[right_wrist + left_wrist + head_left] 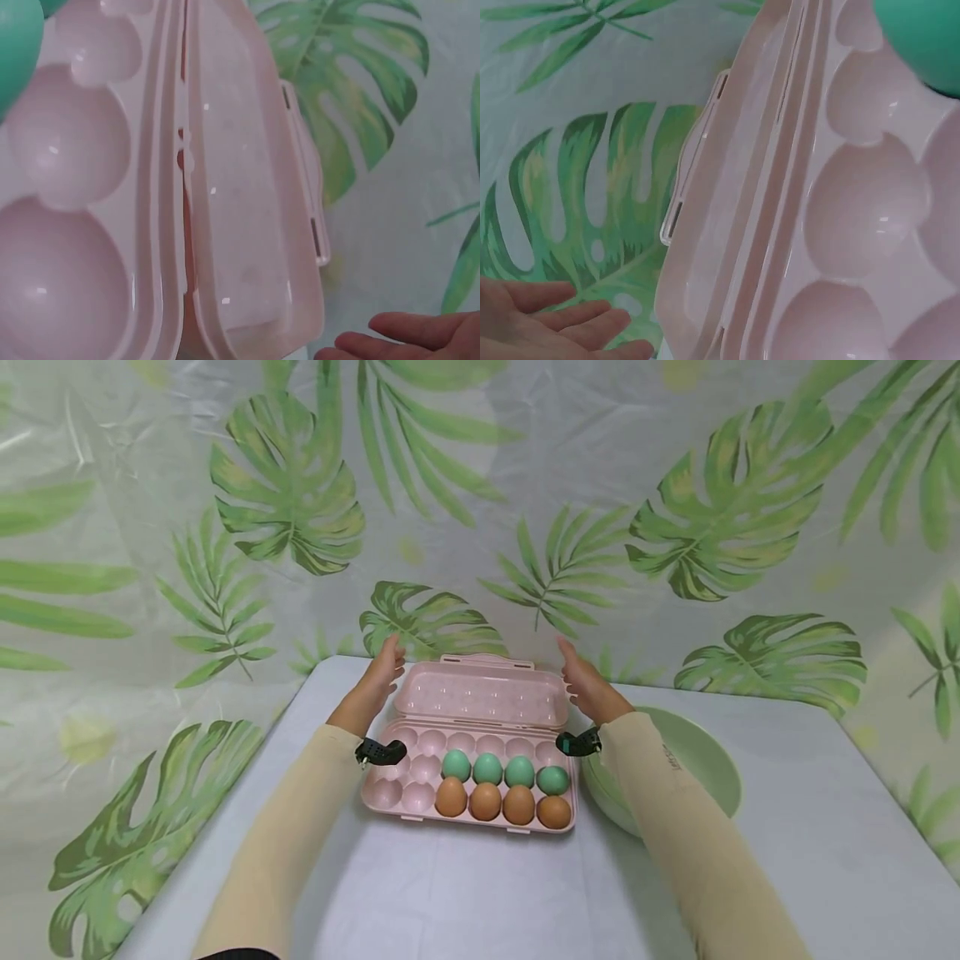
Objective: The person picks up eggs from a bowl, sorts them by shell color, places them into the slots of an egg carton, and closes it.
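A pink plastic egg box (pixel 397 817) lies on the table with its lid (pixel 480 689) folded back. Brown eggs (pixel 485 802) fill the right part of its front row, and green eggs (pixel 487 769) stand in the row behind. Cups at the left and along the back row hold nothing. My left hand (pixel 377 681) is beside the lid's left end, its fingers loosely extended in the left wrist view. At the lid's other end is my right hand (pixel 588 685), fingers extended in the right wrist view. Neither hand holds anything.
To the right of the egg box stands a pale green bowl (pixel 705 760), partly hidden under my right forearm. A white cloth covers the table (pixel 450 893). Behind it hangs a leaf-patterned sheet (pixel 555 460).
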